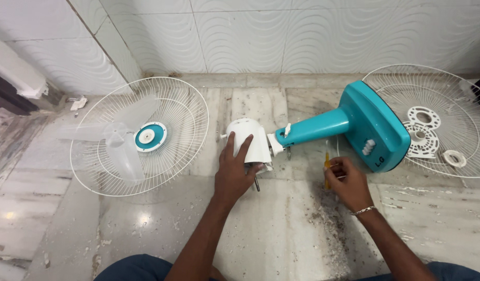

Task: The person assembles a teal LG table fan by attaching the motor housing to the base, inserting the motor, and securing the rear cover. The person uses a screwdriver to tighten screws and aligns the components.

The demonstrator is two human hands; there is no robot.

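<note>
While the fan lies dismantled on a polished marble floor [281, 234], the white motor housing [248, 139] is the reference point: it sits mid-floor, joined at its right end to the teal neck and base of the fan stand [354, 125], which lies on its side with white push buttons on the base face. Left hand [233, 171] rests flat on the housing's near side, two fingers spread up over the shell, thumb underneath near a short metal shaft [257, 183] that sticks out toward the camera. Right hand [348, 183] is just right of the housing, below the neck, fingers curled tight around a yellow-handled screwdriver [327, 167]; a metal bracelet [363, 211] on that wrist. Well left of the housing: a white wire guard [182, 112] lying flat, with its teal centre cap [150, 136] and a translucent fan blade [123, 148] resting in it. Well right of it, past the base: second wire guard [448, 91] holding white plastic rings and a spoked plate [423, 136]. Floor is grey-beige stone, glossy with light glare near the left guard, and a patch of dark dust and grit lies near-right of the housing under the right forearm. Behind the housing, white wave-textured wall tiles [281, 36] meet the floor; a corner sits back-left.
</note>
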